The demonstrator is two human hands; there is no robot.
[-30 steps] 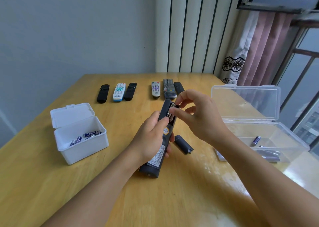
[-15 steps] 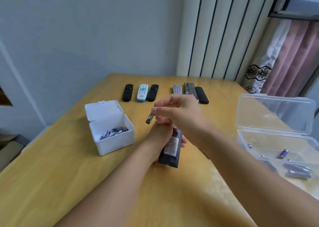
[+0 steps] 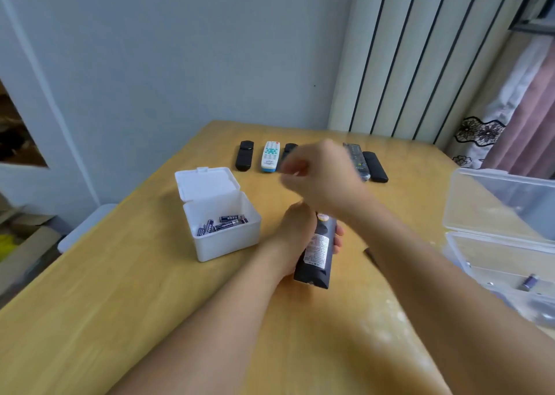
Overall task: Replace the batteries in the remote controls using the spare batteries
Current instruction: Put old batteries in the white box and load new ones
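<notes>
My left hand [image 3: 295, 229] grips a black remote [image 3: 318, 250] at mid-table, label side up and tilted away from me. Its upper end is hidden under my right hand [image 3: 327, 181]. That hand hovers above it, blurred by motion, with its fingers bunched toward the left as if pinching the small battery; the battery itself is lost in the blur. An open white box [image 3: 228, 241] with several spare batteries [image 3: 223, 222] stands to the left of my hands.
More remotes lie in a row at the far side: a black one [image 3: 244, 156], a white one [image 3: 270, 156] and a black one [image 3: 375, 166]. An open clear plastic box [image 3: 495, 244] on the right holds a few batteries [image 3: 530, 282]. A dark battery cover [image 3: 371, 256] peeks from under my right forearm.
My right hand pulled a battery out of the remote and swung left over my left hand. The view has turned left, toward the white box.
</notes>
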